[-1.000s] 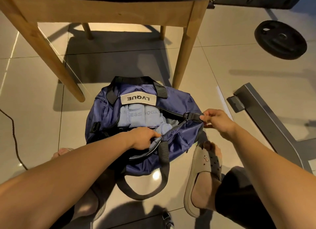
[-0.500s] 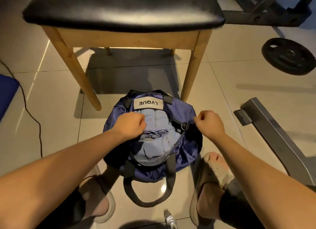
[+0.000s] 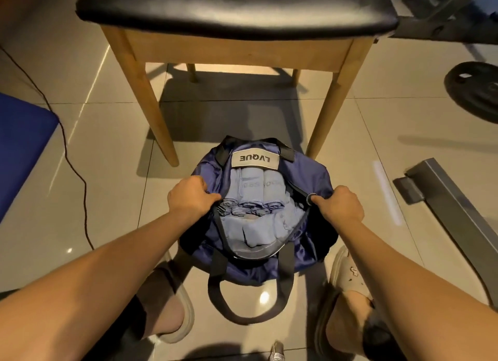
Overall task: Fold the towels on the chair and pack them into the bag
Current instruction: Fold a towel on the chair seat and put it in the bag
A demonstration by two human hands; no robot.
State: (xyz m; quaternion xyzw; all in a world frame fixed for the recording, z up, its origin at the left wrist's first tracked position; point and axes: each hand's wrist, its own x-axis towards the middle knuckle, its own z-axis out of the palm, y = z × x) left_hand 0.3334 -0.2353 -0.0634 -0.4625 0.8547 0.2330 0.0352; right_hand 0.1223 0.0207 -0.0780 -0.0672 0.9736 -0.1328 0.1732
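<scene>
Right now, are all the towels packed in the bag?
Looks nearly done. The towels sit rolled and folded inside the open bag, and the chair seat in view shows none. The left hand and right hand grip the bag's opening on either side. Probably only closing the bag is left.

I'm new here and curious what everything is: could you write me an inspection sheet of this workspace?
Surface: glossy tiled floor; the visible part of the chair seat bears no towels.
Job's things: navy bag open on the floor before the chair; light blue rolled towels inside.
Clutter: weight plate, grey metal bar, blue pad.
Grippers: left hand grips the bag's left rim; right hand grips its right rim.
Cables: black cable trails across the floor, left.
Surroundings: sandalled feet flank the bag; gym frame behind the chair.
</scene>
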